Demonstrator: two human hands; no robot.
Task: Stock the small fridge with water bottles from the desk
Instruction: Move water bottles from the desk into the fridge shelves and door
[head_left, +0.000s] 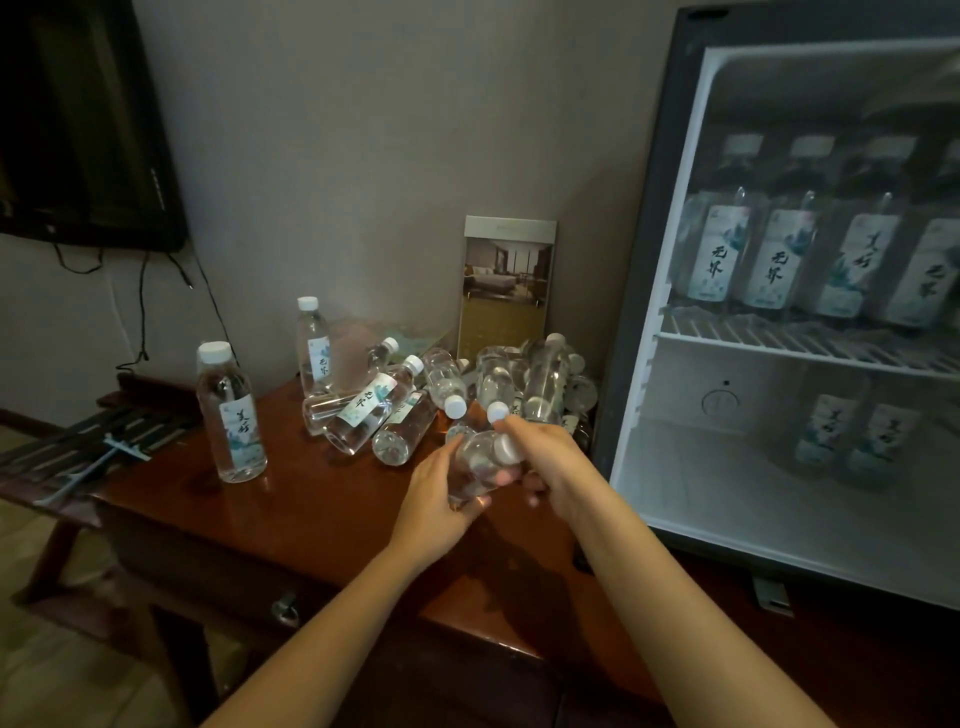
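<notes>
Dim light falls on the wooden desk, where one upright bottle is seen at the left and a heap of lying bottles further along. At the middle, a held bottle is clasped by the left hand and the right hand, fingers curled round it, its long axis tipped, cap toward the right hand. The open fridge lies to the right, nearer the right hand, bottles already standing on its upper shelf
</notes>
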